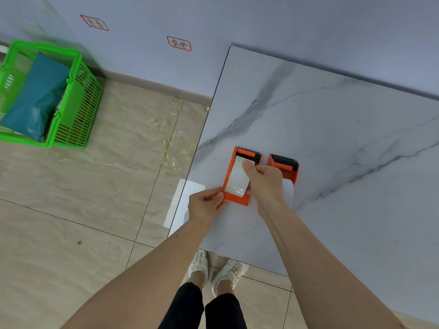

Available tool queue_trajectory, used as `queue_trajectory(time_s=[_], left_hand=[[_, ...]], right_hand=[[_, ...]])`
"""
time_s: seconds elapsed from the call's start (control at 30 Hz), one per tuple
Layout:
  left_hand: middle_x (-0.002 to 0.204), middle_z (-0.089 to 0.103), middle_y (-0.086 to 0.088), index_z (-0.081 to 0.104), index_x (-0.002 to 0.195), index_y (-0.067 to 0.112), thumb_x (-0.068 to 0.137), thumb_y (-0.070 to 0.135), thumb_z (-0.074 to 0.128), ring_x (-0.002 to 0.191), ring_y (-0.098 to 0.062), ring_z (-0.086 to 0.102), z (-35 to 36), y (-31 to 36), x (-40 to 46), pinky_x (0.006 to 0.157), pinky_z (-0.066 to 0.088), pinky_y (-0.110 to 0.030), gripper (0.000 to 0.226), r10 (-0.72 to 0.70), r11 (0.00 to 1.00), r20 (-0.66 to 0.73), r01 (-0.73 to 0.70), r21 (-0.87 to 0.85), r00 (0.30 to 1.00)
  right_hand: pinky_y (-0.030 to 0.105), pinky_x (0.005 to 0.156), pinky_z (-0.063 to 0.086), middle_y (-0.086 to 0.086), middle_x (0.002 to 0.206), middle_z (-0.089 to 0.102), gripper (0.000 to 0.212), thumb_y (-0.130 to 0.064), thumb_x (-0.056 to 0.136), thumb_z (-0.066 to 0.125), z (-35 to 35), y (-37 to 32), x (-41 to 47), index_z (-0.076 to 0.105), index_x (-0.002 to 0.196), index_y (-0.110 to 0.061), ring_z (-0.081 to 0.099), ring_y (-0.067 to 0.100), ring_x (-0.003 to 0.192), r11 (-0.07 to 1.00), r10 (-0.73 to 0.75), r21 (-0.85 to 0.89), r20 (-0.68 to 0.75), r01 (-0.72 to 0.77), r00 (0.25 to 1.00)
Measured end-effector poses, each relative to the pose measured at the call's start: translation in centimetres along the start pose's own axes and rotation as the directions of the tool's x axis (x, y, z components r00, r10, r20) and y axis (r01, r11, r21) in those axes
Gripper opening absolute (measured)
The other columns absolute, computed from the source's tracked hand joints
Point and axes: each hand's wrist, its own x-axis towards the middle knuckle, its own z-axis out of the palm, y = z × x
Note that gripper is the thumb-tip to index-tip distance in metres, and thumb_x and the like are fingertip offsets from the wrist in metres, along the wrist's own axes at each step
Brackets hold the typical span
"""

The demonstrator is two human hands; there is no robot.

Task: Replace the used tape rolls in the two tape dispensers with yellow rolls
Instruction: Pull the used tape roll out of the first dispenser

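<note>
We stand at the bench (pixel 332 138), a marble-patterned top, and work near its left edge, towards the near corner. Off on the floor to the left sits a green basket (pixel 78 110) holding a teal bag (pixel 35 98); what lies under the bag we cannot tell, and no yellow rolls show anywhere.

Two orange dispensers sit side by side by the left edge. The left dispenser (pixel 237 198) is the one in hand; the right dispenser (pixel 283 163) stands just beside it, half hidden behind our right wrist, a pale roll showing at its near end.

Our left hand (pixel 205 205) has its grip clamped on the near left corner of the left dispenser, steadying it. Our right hand (pixel 263 181) has its grip closed on the used roll (pixel 237 179), whitish, seated in the frame, thumb on top.

We judge this to be the first step: freeing the old roll. The next move calls for a firm hold on the frame while the roll is lifted out, then fetching a yellow roll, perhaps from the basket.
</note>
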Motion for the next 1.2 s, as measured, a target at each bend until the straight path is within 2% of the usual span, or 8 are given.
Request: queue_trajectory(time_s=[0.1,0.2,0.37,0.47,0.57,0.73,0.97,1.2], left_hand=[[0.102,0.073,-0.013,0.074,0.098,0.002,0.082,-0.007,0.070,0.099,-0.033,0.069,0.0,-0.3,0.4,0.089,0.057,-0.038,0.019,0.005,1.000,-0.030,-0.006,-0.012,1.000],[0.105,0.072,-0.017,0.072,0.102,-0.005,0.081,-0.011,0.069,0.094,-0.031,0.069,-0.5,-1.1,0.6,0.075,0.061,-0.024,0.022,0.004,0.999,-0.037,-0.006,-0.054,0.999],[0.100,0.072,-0.016,0.074,0.097,-0.001,0.079,-0.012,0.071,0.094,-0.031,0.069,-0.6,-1.6,0.6,0.069,0.061,-0.021,0.021,-0.018,0.999,-0.046,0.016,-0.046,0.999],[0.097,0.072,-0.015,0.073,0.103,-0.004,0.081,-0.008,0.072,0.083,-0.026,0.068,-0.3,-0.9,0.7,0.068,0.060,-0.023,0.023,-0.004,0.999,-0.074,0.007,0.047,0.997],[0.099,0.075,-0.006,0.076,0.105,0.007,0.082,0.018,0.077,0.090,-0.024,0.068,0.0,0.4,0.7,0.089,0.055,-0.035,0.025,0.049,0.981,-0.126,-0.024,0.194,0.991],[0.090,0.069,0.001,0.070,0.085,0.017,0.097,0.035,0.054,0.085,-0.016,0.062,2.0,6.1,-1.8,0.082,0.047,-0.028,0.027,0.205,0.978,-0.137,-0.198,0.068,0.969],[0.076,0.065,-0.009,0.073,0.082,-0.001,0.090,0.020,0.068,0.068,-0.017,0.055,4.0,9.4,-4.1,0.066,0.046,-0.029,0.023,0.218,0.976,0.010,-0.218,0.023,0.976],[0.059,0.062,-0.001,0.068,0.067,0.012,0.089,0.017,0.069,0.050,-0.010,0.054,4.1,9.8,-4.5,0.056,0.047,-0.023,0.023,0.176,0.984,-0.034,-0.175,0.009,0.984]], right_hand=[[0.041,0.069,0.059,0.027,0.075,0.059,0.050,-0.033,0.091,0.065,-0.6,-0.8,0.4,0.058,0.076,0.014,0.057,0.031,0.067,1.000,0.014,0.005,-0.009,-0.014,1.000],[0.021,0.050,0.043,0.012,0.073,0.053,0.033,-0.034,0.091,0.065,-1.2,-1.9,1.1,0.056,0.074,-0.007,0.053,0.024,0.065,0.999,0.037,0.002,-0.017,-0.037,0.999],[0.051,0.078,0.061,0.025,0.088,0.072,0.032,-0.036,0.084,0.070,-0.6,-2.7,1.7,0.059,0.078,-0.007,0.071,0.042,0.087,0.998,0.058,0.032,-0.010,-0.057,0.998],[0.040,0.075,0.060,0.016,0.083,0.070,0.038,-0.040,0.085,0.069,-0.7,-2.8,2.1,0.053,0.070,-0.008,0.070,0.036,0.083,0.995,0.090,0.040,-0.062,-0.087,0.994],[0.046,0.080,0.060,0.016,0.085,0.072,0.040,-0.041,0.086,0.069,-0.8,-2.7,2.4,0.054,0.064,-0.010,0.071,0.034,0.084,0.996,0.091,0.009,-0.086,-0.090,0.992],[0.052,0.081,0.059,0.022,0.086,0.074,0.042,-0.041,0.085,0.068,-0.7,-2.6,1.9,0.060,0.062,-0.007,0.072,0.036,0.083,0.996,0.078,-0.034,-0.093,-0.082,0.993],[0.051,0.076,0.060,0.021,0.080,0.073,0.047,-0.037,0.087,0.064,-0.9,-3.3,1.4,0.067,0.072,0.008,0.072,0.036,0.078,0.993,0.031,-0.111,-0.113,-0.044,0.993],[0.051,0.075,0.060,0.020,0.076,0.070,0.040,-0.032,0.087,0.066,-2.2,-3.3,1.4,0.062,0.066,0.002,0.072,0.034,0.077,0.991,0.016,-0.127,-0.138,-0.034,0.990]])
